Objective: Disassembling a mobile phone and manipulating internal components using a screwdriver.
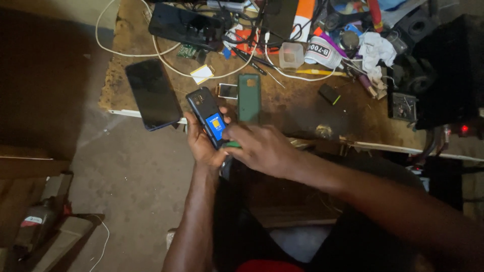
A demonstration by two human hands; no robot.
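Both hands, left hand (201, 143) and right hand (262, 148), grip an opened phone (207, 117)

Dim setting, light weak and uneven; left side falls into deep shadow. Floor (136, 176) bare grey concrete, dusty, scuffed. Wooden workbench (297, 108) across the upper frame, top worn, stained, chipped at the front edge; pale strip (383, 147) runs along that edge. Bench surface crowded at the back: tangle of white cables (166, 60), black power strip (184, 25), small clear plastic cup (291, 54), crumpled white cloth (375, 50). Large dark box (448, 70) at right, with a small red indicator light (464, 129) glowing below it. Wooden planks (55, 231) lie lower left on the floor.
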